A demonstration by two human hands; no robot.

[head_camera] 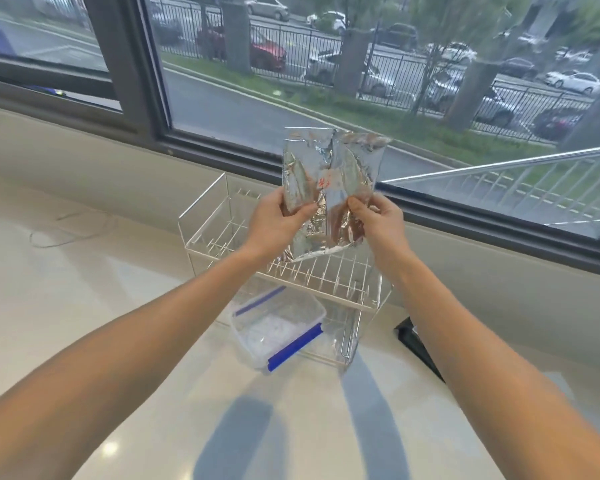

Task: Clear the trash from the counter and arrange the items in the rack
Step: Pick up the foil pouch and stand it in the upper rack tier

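Foil wrapper [329, 192], crumpled and shiny, is held up above the wire rack [284, 258] near the counter's [84, 306] back edge, its lower half pinched between the left hand [278, 220] and right hand [378, 220], thumbs on its front. Such slippery foil could tear or slide free, I judge, dropping into the rack or onto the lidded plastic container [279, 327] below.

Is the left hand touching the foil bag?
Touching. The head view shows the left hand pinching the foil bag at its lower left edge, thumb on its front.
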